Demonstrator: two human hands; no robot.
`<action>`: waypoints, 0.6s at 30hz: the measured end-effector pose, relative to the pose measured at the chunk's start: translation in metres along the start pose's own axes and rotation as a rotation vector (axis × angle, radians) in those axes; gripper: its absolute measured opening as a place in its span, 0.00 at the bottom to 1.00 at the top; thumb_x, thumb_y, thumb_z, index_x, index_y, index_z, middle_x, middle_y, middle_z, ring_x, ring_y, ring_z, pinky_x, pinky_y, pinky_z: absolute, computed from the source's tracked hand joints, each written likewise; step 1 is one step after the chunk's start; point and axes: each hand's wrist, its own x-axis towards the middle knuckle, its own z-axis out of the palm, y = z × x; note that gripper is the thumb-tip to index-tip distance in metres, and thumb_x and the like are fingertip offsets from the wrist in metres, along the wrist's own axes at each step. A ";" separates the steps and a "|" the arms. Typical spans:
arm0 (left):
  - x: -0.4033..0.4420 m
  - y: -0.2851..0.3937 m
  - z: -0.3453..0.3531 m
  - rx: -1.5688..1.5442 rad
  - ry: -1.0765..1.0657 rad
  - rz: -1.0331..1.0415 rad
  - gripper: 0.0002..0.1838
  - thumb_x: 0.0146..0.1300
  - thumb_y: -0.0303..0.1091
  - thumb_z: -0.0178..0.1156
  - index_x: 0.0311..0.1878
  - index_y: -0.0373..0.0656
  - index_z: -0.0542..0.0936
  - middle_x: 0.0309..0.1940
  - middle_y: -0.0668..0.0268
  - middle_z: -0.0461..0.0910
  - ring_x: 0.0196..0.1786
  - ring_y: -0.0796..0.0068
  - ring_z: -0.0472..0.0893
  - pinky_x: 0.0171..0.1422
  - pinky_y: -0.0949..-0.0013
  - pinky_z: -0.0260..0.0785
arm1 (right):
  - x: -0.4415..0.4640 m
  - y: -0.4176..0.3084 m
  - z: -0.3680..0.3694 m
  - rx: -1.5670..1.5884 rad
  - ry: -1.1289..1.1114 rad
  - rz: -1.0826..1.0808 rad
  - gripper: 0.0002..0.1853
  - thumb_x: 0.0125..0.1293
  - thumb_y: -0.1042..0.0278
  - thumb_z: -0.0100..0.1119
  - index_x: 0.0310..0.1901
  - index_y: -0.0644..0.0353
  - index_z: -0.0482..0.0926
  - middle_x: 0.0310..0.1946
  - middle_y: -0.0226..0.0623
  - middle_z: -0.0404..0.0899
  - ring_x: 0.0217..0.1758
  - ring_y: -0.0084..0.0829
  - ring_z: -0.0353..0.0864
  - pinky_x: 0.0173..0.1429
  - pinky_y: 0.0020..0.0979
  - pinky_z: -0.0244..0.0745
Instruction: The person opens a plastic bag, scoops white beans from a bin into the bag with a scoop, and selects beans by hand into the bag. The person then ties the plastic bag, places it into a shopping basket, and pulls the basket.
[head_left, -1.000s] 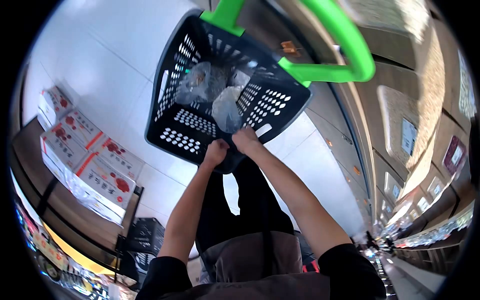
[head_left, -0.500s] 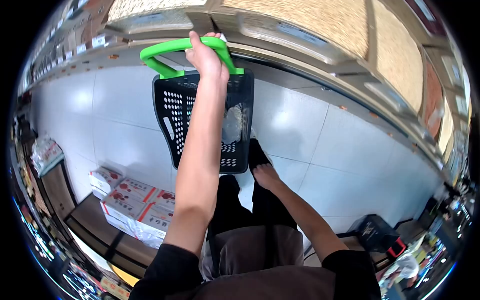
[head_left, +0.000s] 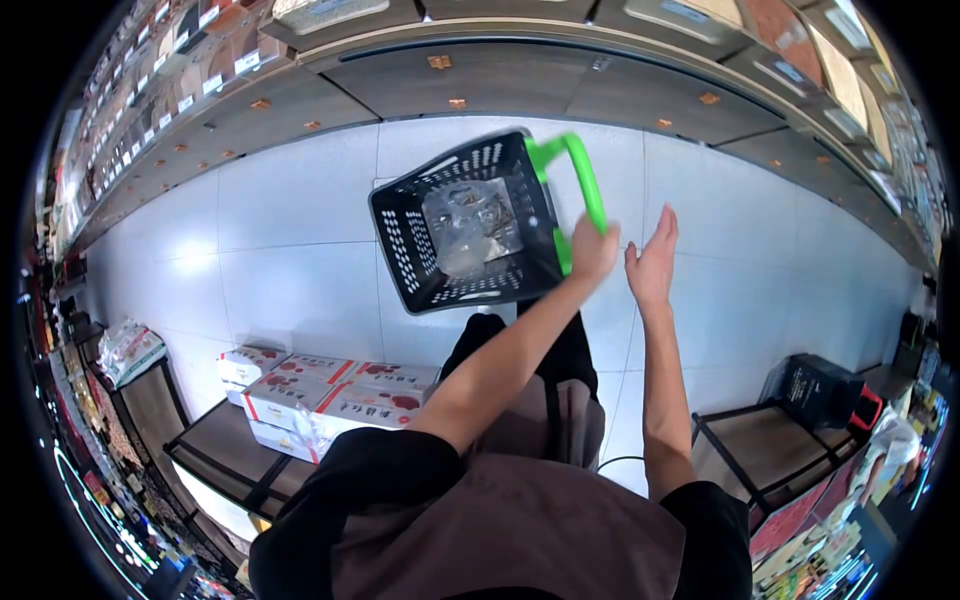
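Note:
A dark basket (head_left: 400, 195) with holes in its walls hangs tilted over the tiled floor, its opening facing up. Clear plastic bags (head_left: 465, 225) lie inside it; their contents are hard to make out. My left hand (head_left: 594, 248) is closed around the lower part of the green handle (head_left: 580, 170), which points to the right. Just right of the handle, my right hand (head_left: 652, 262) is held out with its thumb and fingers apart, touching nothing.
Wooden bulk bins (head_left: 690, 15) with labels run along the top above brown cabinet fronts (head_left: 480, 80). White and red boxes (head_left: 300, 390) sit on a low rack at lower left. At right, a black box (head_left: 820, 390) rests on another rack (head_left: 750, 445).
The basket has turned so that its handle points right instead of up. My left hand has come down and right with the handle, and my right hand has lifted off my leg and opened.

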 end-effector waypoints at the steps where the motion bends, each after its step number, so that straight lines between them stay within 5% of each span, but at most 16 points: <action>1: -0.050 -0.005 -0.006 -0.005 -0.203 -0.118 0.11 0.57 0.30 0.59 0.39 0.31 0.75 0.29 0.38 0.78 0.41 0.29 0.77 0.44 0.44 0.71 | -0.015 -0.014 -0.021 -0.166 0.097 -0.155 0.40 0.59 0.76 0.64 0.74 0.65 0.61 0.75 0.59 0.57 0.72 0.55 0.68 0.73 0.49 0.65; 2: -0.102 -0.021 -0.010 -0.091 -0.298 -0.098 0.12 0.57 0.31 0.61 0.38 0.30 0.78 0.32 0.37 0.80 0.42 0.31 0.79 0.45 0.43 0.71 | -0.033 -0.021 -0.037 -0.169 0.118 -0.130 0.40 0.59 0.76 0.64 0.74 0.65 0.61 0.75 0.59 0.57 0.72 0.55 0.68 0.73 0.49 0.65; 3: -0.138 0.007 -0.042 0.069 -0.613 -0.410 0.11 0.61 0.30 0.59 0.34 0.28 0.78 0.33 0.37 0.82 0.43 0.36 0.83 0.46 0.47 0.73 | -0.056 -0.025 -0.053 -0.416 0.027 -0.343 0.43 0.56 0.75 0.65 0.75 0.64 0.59 0.76 0.58 0.56 0.74 0.53 0.66 0.75 0.48 0.63; 4: -0.181 -0.019 -0.049 0.133 -0.631 -0.224 0.13 0.61 0.31 0.61 0.34 0.26 0.79 0.32 0.35 0.81 0.44 0.36 0.83 0.48 0.47 0.74 | -0.074 -0.026 -0.063 -0.659 -0.072 -0.557 0.46 0.54 0.75 0.65 0.77 0.64 0.57 0.77 0.56 0.55 0.75 0.51 0.64 0.77 0.47 0.61; 5: -0.199 -0.009 -0.073 0.222 -0.794 -0.321 0.14 0.59 0.32 0.63 0.35 0.26 0.80 0.31 0.35 0.81 0.44 0.36 0.83 0.50 0.47 0.74 | -0.099 -0.014 -0.061 -0.659 -0.109 -0.672 0.36 0.52 0.75 0.65 0.67 0.64 0.72 0.74 0.53 0.62 0.78 0.51 0.60 0.80 0.49 0.55; 6: -0.200 0.011 -0.092 0.304 -0.898 -0.363 0.15 0.59 0.35 0.64 0.35 0.27 0.81 0.31 0.37 0.82 0.43 0.37 0.83 0.50 0.47 0.75 | -0.117 -0.008 -0.068 -0.651 -0.106 -0.654 0.36 0.52 0.75 0.65 0.67 0.64 0.72 0.74 0.53 0.62 0.78 0.51 0.60 0.80 0.49 0.55; 8: -0.199 0.000 -0.115 0.373 -1.095 -0.221 0.16 0.58 0.37 0.64 0.35 0.29 0.82 0.32 0.38 0.82 0.42 0.38 0.84 0.50 0.47 0.76 | -0.148 0.003 -0.077 -0.379 -0.572 -0.515 0.16 0.54 0.71 0.63 0.45 0.64 0.85 0.57 0.55 0.81 0.63 0.50 0.78 0.72 0.45 0.68; 9: -0.200 -0.007 -0.123 0.409 -1.140 -0.159 0.15 0.56 0.38 0.64 0.34 0.32 0.83 0.33 0.40 0.83 0.42 0.38 0.84 0.50 0.48 0.76 | -0.158 0.006 -0.075 -0.376 -0.578 -0.505 0.16 0.54 0.71 0.63 0.45 0.64 0.85 0.57 0.55 0.81 0.63 0.50 0.78 0.72 0.45 0.68; 11: -0.196 -0.019 -0.147 0.437 -1.210 -0.024 0.14 0.55 0.40 0.64 0.33 0.36 0.84 0.34 0.45 0.84 0.42 0.41 0.84 0.51 0.48 0.77 | -0.184 0.002 -0.064 -0.462 -0.860 -0.344 0.06 0.51 0.66 0.65 0.27 0.59 0.84 0.34 0.48 0.87 0.43 0.47 0.87 0.56 0.43 0.79; 12: -0.186 -0.022 -0.157 0.427 -1.226 0.057 0.14 0.54 0.41 0.64 0.33 0.38 0.85 0.34 0.48 0.85 0.42 0.43 0.85 0.51 0.49 0.77 | -0.202 0.016 -0.048 -0.392 -0.764 -0.434 0.07 0.50 0.63 0.66 0.26 0.57 0.85 0.25 0.45 0.86 0.31 0.47 0.87 0.42 0.44 0.82; 16: -0.132 -0.005 -0.183 0.834 -1.420 0.276 0.12 0.50 0.41 0.66 0.30 0.43 0.84 0.31 0.51 0.86 0.39 0.45 0.85 0.48 0.48 0.77 | -0.249 -0.010 -0.008 -0.138 -0.664 -0.141 0.10 0.58 0.61 0.62 0.30 0.58 0.85 0.28 0.47 0.86 0.33 0.48 0.88 0.43 0.45 0.83; 18: -0.093 -0.003 -0.194 0.984 -1.413 0.286 0.12 0.48 0.42 0.66 0.29 0.43 0.84 0.29 0.52 0.85 0.39 0.45 0.85 0.55 0.51 0.75 | -0.240 -0.044 0.013 -0.064 -0.636 -0.012 0.11 0.59 0.60 0.60 0.31 0.58 0.85 0.30 0.50 0.87 0.35 0.49 0.88 0.44 0.47 0.83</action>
